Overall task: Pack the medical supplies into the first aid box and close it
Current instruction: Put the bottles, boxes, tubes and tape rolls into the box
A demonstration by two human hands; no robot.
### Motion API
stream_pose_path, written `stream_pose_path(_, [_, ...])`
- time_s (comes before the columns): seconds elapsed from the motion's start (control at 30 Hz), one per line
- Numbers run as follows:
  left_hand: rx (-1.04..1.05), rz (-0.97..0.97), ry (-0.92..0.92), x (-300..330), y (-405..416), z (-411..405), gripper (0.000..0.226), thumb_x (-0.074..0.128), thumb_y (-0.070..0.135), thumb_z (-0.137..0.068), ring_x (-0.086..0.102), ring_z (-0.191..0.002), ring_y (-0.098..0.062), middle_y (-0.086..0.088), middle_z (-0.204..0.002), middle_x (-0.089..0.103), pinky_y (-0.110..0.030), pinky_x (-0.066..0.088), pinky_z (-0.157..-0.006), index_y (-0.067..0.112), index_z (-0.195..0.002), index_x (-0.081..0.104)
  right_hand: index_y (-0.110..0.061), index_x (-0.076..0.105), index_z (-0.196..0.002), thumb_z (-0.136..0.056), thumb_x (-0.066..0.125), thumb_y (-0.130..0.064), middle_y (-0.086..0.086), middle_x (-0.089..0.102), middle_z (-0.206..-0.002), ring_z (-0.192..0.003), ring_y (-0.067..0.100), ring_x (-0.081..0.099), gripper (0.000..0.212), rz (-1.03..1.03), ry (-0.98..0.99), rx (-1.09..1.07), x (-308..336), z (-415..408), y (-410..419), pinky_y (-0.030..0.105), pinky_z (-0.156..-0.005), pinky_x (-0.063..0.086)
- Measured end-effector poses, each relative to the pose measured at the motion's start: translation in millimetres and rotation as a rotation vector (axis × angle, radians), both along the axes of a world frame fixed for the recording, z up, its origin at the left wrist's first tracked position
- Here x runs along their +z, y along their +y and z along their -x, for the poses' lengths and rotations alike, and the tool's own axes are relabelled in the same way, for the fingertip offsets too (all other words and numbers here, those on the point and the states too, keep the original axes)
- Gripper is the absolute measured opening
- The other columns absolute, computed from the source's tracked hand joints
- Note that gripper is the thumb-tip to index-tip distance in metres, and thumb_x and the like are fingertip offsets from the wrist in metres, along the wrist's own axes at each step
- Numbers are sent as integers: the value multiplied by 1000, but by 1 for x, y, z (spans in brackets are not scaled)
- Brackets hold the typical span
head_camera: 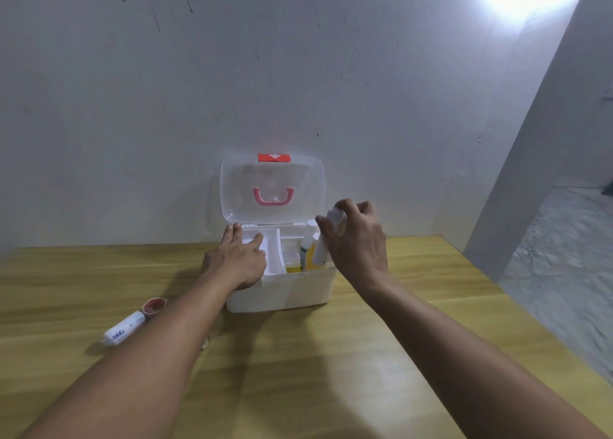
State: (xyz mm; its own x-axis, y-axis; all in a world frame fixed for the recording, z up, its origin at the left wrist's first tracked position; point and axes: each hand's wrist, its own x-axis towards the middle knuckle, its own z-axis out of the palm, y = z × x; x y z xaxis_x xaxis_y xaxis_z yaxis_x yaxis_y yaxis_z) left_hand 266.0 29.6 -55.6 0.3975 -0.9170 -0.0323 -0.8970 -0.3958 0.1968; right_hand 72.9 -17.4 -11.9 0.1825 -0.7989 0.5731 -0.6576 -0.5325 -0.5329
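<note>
The first aid box sits on the wooden table against the wall, its clear lid swung up and leaning back, the pink handle and the red latch showing through it. My left hand lies flat with fingers spread over the white inner tray at the left side of the box, touching it and gripping nothing. My right hand is closed around a white bottle above the right side of the box. The bottle's long axis runs nearly upright, tilted a little so its top leans to the right under my fingers and its lower end points down into the right compartment, just beside a yellow bottle already standing there. I cannot tell whether its base touches the bottom. On the table to the left of the box, well apart from it, a white bandage roll lies on its side, its long axis running diagonally from near left to far right, with a small red-rimmed tape roll touching its far end.
</note>
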Motion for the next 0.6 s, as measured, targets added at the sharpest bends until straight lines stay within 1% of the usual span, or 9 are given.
stream_pose_path(0.1, [6,-6,4,0,1,0,54,13,35,-99,-16,-149,-20,-7,-161,-15,-51,19,-118,34,-152,2,-19,56,-113,-85,62,-52,8,52,-109,-80,28,60,44,7,110,17,-4,-1,1,36,-70,54])
stream_pose_path(0.2, [2,-2,5,0,1,1,54,13,35,-99,-16,-149,-21,-7,-161,-16,-51,19,-118,34,-152,2,-20,58,-112,-81,64,-55,5,53,-111,-80,27,62,47,31,237,43,-8,0,4,35,-67,54])
stream_pose_path(0.3, [3,3,11,1,2,1,54,13,35,-99,-15,-149,-21,-7,-161,-15,-51,19,-118,33,-152,3,-19,63,-111,-81,66,-53,6,56,-111,-83,31,62,46,73,261,87,-5,1,5,31,-67,48])
stream_pose_path(0.37, [3,4,14,1,3,1,54,13,35,-99,-15,-149,-21,-7,-161,-15,-51,18,-118,33,-152,3,-19,65,-113,-81,66,-52,6,58,-110,-86,31,62,46,69,282,105,0,0,5,32,-69,45])
stream_pose_path(0.5, [6,10,18,1,3,1,54,13,35,-99,-15,-149,-20,-7,-162,-15,-50,19,-118,34,-152,3,-22,64,-118,-83,64,-52,6,63,-108,-95,29,61,46,-32,392,134,11,2,0,32,-75,44])
stream_pose_path(0.6, [7,12,25,1,3,1,54,12,35,-99,-15,-149,-20,-6,-162,-14,-50,19,-118,34,-152,4,-20,68,-113,-79,72,-43,8,68,-110,-97,27,61,42,-152,331,187,23,5,-4,33,-76,48])
